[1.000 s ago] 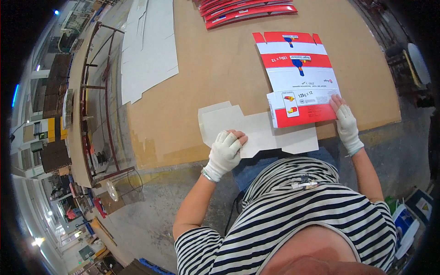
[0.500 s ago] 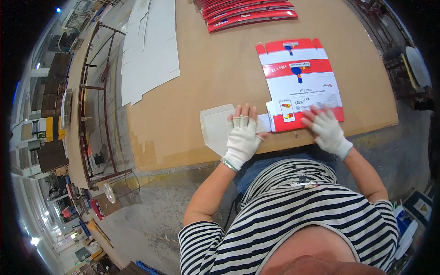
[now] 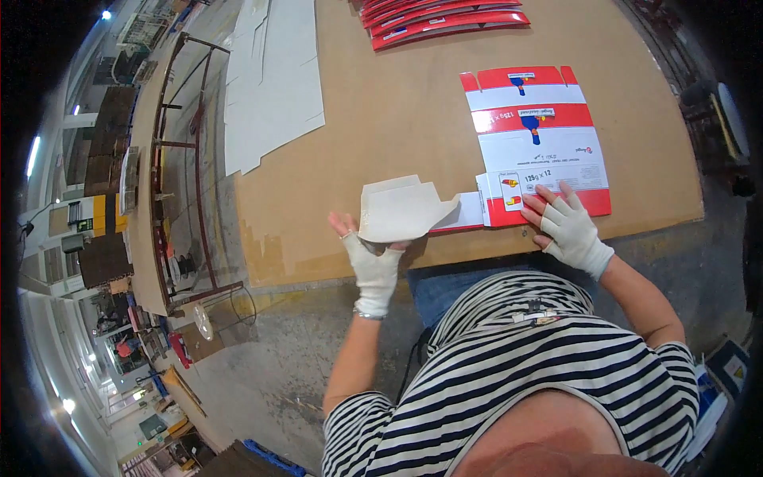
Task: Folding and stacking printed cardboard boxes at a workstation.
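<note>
A flat carton blank (image 3: 548, 163), printed red, white and blue, lies on the table in front of me. From its left side extends a plain grey-white flap (image 3: 405, 211), whose left part is bent up off the table. My left hand (image 3: 372, 266), in a white fingerless glove, is at the near left edge of this flap. Its thumb and fingers are spread apart, the thumb at the edge; part of the fingers is hard to see. My right hand (image 3: 571, 230), gloved the same way, rests on the near edge of the printed panel with fingers outstretched.
A stack of red printed carton blanks (image 3: 445, 24) sits at the far side of the brown table (image 3: 381, 119). Plain white card sheets (image 3: 274, 87) lie along its left side. Beyond the left edge stands a dark metal frame (image 3: 195, 147).
My left hand has moved left and nearer to me, off the flap's top to its edge, and the flap has bent upward. My right hand has settled on the printed panel.
</note>
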`<state>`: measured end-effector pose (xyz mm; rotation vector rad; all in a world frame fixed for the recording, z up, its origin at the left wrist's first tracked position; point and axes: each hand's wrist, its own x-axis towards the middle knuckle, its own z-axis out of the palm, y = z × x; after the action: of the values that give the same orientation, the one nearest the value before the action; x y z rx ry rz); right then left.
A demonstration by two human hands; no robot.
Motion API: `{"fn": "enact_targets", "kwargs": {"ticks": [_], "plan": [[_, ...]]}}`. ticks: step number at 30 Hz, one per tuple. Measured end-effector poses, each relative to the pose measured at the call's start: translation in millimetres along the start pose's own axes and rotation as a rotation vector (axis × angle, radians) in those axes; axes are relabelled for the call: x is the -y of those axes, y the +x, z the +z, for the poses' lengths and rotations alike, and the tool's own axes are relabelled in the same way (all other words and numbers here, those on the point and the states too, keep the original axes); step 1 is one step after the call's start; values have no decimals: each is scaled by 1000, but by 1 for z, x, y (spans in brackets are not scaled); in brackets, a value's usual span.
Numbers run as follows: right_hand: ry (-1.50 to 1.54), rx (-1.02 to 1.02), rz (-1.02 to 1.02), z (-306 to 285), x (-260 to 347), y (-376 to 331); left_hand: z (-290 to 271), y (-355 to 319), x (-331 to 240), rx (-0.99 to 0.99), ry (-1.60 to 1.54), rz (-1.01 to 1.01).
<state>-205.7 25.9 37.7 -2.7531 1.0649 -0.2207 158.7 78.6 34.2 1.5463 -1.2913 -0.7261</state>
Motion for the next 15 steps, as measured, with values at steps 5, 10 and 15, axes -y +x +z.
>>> {"fn": "enact_targets", "kwargs": {"ticks": [5,10,15], "plan": [[36,-12,0,1,0,1,41,4,25,-413,-563,-185],[32,-26,-10,1,-1,2,69,17,18,-309,-349,-93],[-64,-75,-54,1,-6,3,74,27,6,-113,162,421]]}}
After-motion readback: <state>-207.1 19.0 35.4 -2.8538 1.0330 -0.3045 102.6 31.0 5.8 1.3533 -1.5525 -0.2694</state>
